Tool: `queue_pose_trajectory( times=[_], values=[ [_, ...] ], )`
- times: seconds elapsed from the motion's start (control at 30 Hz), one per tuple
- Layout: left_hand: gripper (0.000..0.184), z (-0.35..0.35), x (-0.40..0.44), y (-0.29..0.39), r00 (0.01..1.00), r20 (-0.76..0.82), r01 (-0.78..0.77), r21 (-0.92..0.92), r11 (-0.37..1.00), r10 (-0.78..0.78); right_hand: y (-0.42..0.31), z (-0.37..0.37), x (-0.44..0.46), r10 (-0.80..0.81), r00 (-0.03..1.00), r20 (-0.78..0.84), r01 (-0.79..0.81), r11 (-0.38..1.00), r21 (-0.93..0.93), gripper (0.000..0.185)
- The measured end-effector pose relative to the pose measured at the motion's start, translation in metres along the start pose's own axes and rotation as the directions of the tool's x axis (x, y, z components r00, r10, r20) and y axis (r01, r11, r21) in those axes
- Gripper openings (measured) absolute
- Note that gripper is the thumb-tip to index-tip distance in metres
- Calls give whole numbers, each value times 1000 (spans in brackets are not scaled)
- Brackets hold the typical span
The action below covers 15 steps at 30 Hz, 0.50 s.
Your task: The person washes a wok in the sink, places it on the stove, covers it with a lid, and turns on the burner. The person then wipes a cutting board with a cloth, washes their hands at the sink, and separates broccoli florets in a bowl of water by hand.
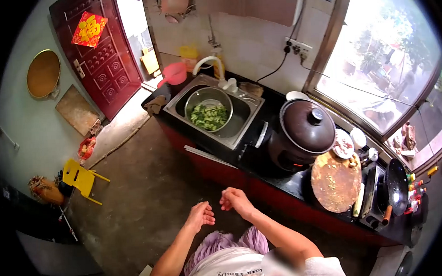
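Both hands hang in the air in front of the body, a short way apart, over the floor before the counter. My left hand [201, 216] has loosely curved fingers that are apart, with nothing in them. My right hand [235, 201] is bent inward at the wrist; its fingers are curled and nothing shows in them. Beyond them is the sink [241, 129], where a metal bowl [227, 99] holds chopped green vegetables [208, 117]. To the right of the sink stands a dark lidded pot [307, 126].
A round cutting board [335, 185] lies right of the pot, near a plate of meat [343, 143]. A wok [397, 187] sits on the stove at the far right. A pink ladle [175, 74] is beside the faucet [209, 62]. A yellow chair [78, 177] stands at the left.
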<state>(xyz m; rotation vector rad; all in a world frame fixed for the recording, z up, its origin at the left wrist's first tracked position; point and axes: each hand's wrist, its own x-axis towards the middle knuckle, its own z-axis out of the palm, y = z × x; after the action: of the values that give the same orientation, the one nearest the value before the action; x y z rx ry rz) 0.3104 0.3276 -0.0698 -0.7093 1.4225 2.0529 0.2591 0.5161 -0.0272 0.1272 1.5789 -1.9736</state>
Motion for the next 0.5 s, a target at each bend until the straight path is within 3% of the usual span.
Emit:
queue_pose_trajectory(
  times=[0.17, 0.33, 0.5],
  values=[
    [27, -50, 30, 49, 984, -86, -159, -37, 987, 156, -1, 41, 73, 36, 992, 122, -29, 998, -57, 23],
    [23, -88, 109, 123, 945, -146, -310, -130, 942, 291, -32, 27, 167, -18, 1000, -25, 15, 993, -116, 24],
    [19, -98, 181, 213, 931, -179, -341, -115, 933, 318, -77, -4, 268, -93, 974, -205, 67, 989, -129, 24]
  ],
)
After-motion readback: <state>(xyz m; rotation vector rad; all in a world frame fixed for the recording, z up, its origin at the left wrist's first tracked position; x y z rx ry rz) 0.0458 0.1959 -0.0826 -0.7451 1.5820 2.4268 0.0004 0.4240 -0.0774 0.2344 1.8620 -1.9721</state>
